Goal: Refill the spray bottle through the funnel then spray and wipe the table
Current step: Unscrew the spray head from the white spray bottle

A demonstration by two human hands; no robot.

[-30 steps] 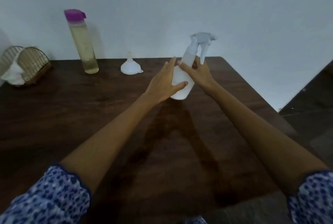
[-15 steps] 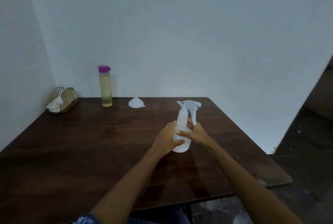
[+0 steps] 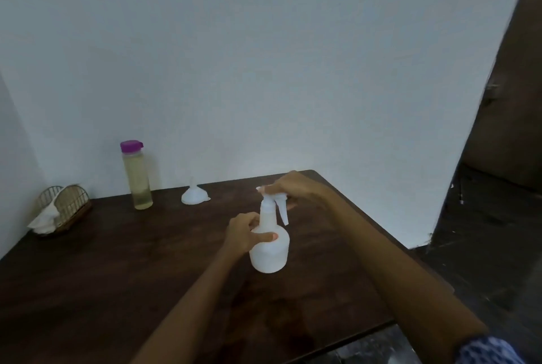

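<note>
Near the table's (image 3: 117, 290) right side stands the spray bottle (image 3: 269, 252): left hand (image 3: 245, 234) wraps its shoulder, right hand (image 3: 290, 186) grasps the trigger head (image 3: 277, 196). Brace the body and twist only the head (funnel (image 3: 194, 196) waits behind).

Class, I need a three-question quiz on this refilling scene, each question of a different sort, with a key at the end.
1. True or false: the funnel is seated in the neck of the spray bottle.
2. Which hand is on the bottle's trigger head? A) left hand B) right hand C) neither
3. Fill in: the tall bottle of yellowish liquid has a ______ cap.

Key
1. False: it lies mouth-down on the table, apart from the bottle.
2. B: the right hand grips the head, while the left hand holds the body.
3. Purple.
</note>
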